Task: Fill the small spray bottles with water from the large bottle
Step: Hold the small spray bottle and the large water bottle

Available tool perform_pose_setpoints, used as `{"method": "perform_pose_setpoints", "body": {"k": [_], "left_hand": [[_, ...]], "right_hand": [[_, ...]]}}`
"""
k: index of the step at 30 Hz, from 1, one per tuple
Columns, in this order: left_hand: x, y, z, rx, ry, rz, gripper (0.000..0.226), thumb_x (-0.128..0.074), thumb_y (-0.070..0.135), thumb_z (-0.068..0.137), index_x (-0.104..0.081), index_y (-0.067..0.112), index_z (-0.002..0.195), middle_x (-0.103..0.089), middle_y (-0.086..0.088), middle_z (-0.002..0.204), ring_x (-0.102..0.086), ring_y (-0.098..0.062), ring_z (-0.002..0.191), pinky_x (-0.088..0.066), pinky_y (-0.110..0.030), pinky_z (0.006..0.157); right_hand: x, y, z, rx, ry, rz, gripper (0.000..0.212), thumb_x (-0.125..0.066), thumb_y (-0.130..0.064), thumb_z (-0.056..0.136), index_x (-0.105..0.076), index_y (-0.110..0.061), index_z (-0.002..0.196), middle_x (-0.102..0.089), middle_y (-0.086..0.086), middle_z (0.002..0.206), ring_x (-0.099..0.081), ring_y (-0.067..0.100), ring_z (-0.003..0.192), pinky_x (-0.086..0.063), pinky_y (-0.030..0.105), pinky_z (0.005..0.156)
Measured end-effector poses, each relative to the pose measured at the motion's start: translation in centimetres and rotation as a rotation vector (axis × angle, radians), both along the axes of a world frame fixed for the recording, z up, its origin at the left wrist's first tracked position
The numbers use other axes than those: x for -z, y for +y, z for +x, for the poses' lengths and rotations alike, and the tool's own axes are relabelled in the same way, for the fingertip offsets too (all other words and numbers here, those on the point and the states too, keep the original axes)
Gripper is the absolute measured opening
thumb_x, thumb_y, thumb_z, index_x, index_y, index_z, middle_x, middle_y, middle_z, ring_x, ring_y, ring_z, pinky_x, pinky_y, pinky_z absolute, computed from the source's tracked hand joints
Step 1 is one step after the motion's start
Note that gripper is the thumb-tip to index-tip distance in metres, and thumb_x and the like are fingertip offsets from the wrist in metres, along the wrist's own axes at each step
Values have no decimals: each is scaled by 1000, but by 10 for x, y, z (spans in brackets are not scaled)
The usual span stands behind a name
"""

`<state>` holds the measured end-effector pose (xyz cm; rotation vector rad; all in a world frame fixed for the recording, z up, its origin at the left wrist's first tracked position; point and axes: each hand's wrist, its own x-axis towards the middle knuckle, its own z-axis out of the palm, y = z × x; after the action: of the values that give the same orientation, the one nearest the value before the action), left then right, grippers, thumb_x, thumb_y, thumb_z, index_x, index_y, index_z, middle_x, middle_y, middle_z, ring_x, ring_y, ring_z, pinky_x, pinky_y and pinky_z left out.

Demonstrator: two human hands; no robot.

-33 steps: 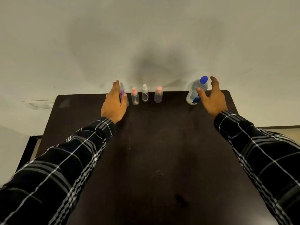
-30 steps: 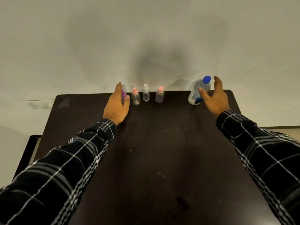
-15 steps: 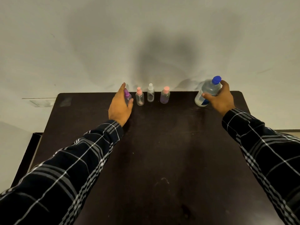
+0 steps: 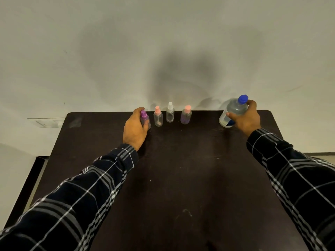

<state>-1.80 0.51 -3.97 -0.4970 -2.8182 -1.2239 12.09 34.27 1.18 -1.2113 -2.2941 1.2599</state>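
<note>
Your left hand (image 4: 135, 128): fingers curled around the purple-capped spray bottle (image 4: 145, 120), leftmost of the row at the far edge of the table (image 4: 181, 178). The bottle stands upright, its base apparently on the tabletop; the thumb lies on its near side, the fingers wrap behind it.

Your right hand (image 4: 244, 119): fingers closed on the large bottle (image 4: 233, 111) at the far right of the table. Blue cap, clear body, a label with blue low on its side. It tilts, cap leaning right and away from you. The thumb presses the near left face, the fingertips reach up beside the cap. Whether its base touches the table cannot be told.

Small spray bottles, far edge, left to right after the one you hold:
- clear bottle with pink cap (image 4: 158, 116), upright, just beside your left hand, not touching it;
- clear bottle with white cap (image 4: 170, 113), upright, set slightly farther back;
- purple-tinted bottle with pink cap (image 4: 186, 115), upright, well apart from the large bottle.

Fill levels in the small bottles: too small to tell.

Sleeves: dark plaid on both arms. Table: dark, scuffed near the middle. Behind it a pale wall (image 4: 163, 42) with shadows.
</note>
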Motion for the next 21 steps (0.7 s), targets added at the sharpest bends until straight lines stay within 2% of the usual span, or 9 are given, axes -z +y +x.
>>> {"method": "perform_pose_setpoints", "body": {"k": [7,17,21], "left_hand": [[-1,4,6,-36,-10,42,36,-64,21,96,-54,14,130,-68,-8,112,-68,-25,100,-57,-44,90],[-1,8,8,-64,26,32,28,-64,19,96,-56,14,122,-68,-6,100,-67,-21,88,-54,-33,77],[1,12,9,-98,2,42,29,-67,16,92,-58,16,119,-68,-4,96,-66,-21,85,-53,-33,76]], "right_hand": [[-1,-2,7,-36,-18,21,77,-82,-22,81,-37,-14,142,-55,13,136,-55,33,123,-45,41,103],[-5,-11,12,-46,-38,16,75,-81,-19,81,-37,-15,142,-56,14,134,-56,33,120,-47,39,98],[-7,-15,14,-61,-34,1,76,-81,-18,81,-37,-15,143,-56,13,135,-56,33,122,-46,40,100]]}}
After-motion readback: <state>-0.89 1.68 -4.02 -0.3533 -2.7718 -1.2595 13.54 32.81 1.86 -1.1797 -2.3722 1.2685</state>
